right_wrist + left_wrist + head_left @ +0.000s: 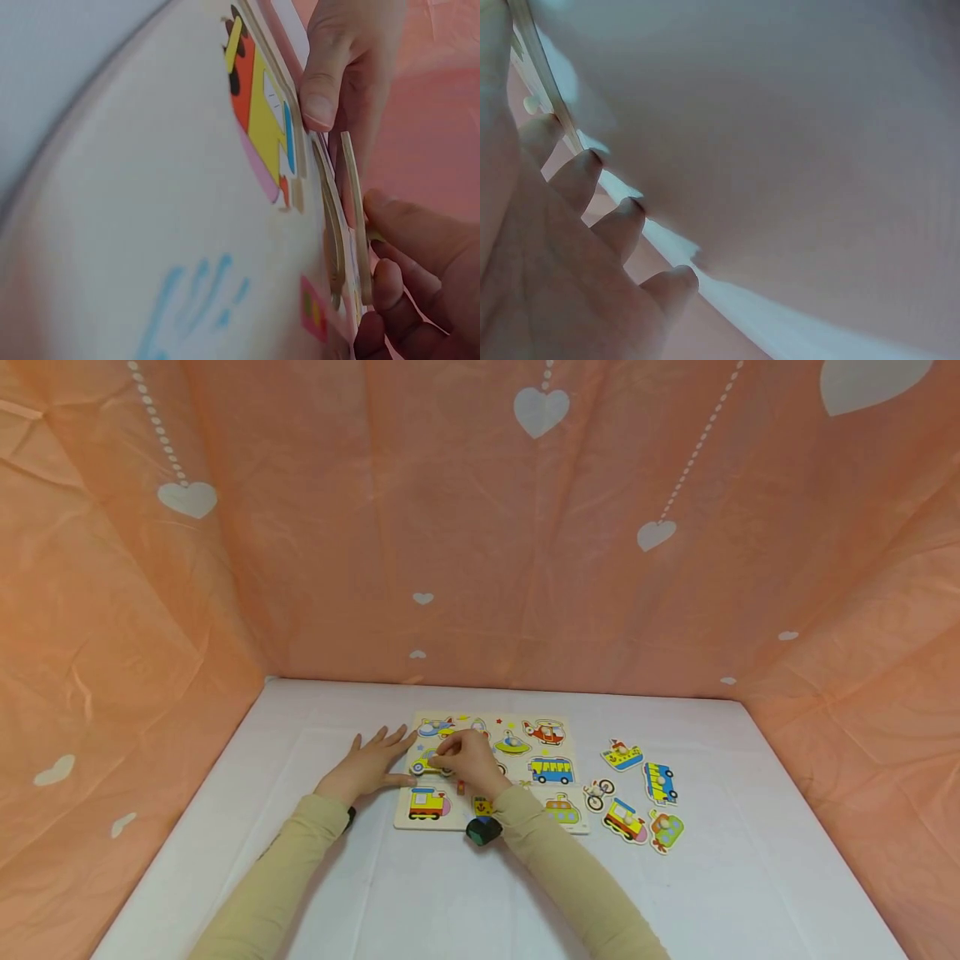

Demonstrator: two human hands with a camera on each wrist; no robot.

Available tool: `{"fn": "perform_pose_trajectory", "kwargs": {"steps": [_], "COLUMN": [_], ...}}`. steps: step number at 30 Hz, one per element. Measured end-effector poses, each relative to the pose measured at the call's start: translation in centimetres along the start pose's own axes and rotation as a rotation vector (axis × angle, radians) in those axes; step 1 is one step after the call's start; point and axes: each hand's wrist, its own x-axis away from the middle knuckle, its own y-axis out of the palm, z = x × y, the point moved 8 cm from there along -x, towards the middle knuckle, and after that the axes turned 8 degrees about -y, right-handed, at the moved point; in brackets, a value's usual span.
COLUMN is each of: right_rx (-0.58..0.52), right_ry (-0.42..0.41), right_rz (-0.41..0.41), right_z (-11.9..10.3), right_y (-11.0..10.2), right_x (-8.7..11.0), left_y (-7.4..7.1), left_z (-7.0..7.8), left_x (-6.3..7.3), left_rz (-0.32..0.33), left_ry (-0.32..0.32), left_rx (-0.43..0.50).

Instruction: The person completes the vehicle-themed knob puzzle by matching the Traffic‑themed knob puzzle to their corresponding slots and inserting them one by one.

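A wooden puzzle board (403,823) printed with vehicles lies on the white table. Over its left side my right hand (471,762) pinches a yellow car puzzle piece (422,766). In the right wrist view the piece (355,225) shows edge-on, slightly lifted off the board, between thumb and fingers. My left hand (367,768) is at the board's left edge, fingers spread and thumb at the border near the car. Fingers of the left hand (570,262) look straight in the left wrist view. Part of the board's middle is hidden under my right hand.
Right of the board lie loose puzzle pieces: a ship (622,756), a blue bus (660,783), a bicycle (598,795), a train (625,821) and a green submarine-like piece (666,831). An orange curtain with hearts (480,568) surrounds the table (420,893).
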Motion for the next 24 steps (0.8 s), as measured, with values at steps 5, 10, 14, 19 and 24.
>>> {"fn": "perform_pose_trajectory", "kwargs": {"steps": [5,10,14,19,24], "right_rx": [0.025,0.054,0.084,0.111,0.146], "right_ry": [-0.002,0.007,0.019,0.040,0.032], "right_rz": [-0.005,-0.011,-0.015,-0.016,-0.014], "right_z": [0.06,0.01,0.08,0.16,-0.09], "right_y": [0.14,0.21,0.28,0.39,0.32], "right_x": [-0.01,-0.07,-0.10,-0.04,-0.12], "left_y": [-0.11,-0.20,-0.23,-0.35,-0.24], "left_z": [0.05,0.09,0.11,0.36,0.34], "left_x": [0.12,0.16,0.16,0.29,0.16], "left_rz": [-0.003,-0.002,-0.003,-0.007,-0.009], "left_ry": [0.000,0.003,0.000,0.006,0.007], "left_rx": [0.021,0.031,0.030,0.035,0.032]}}
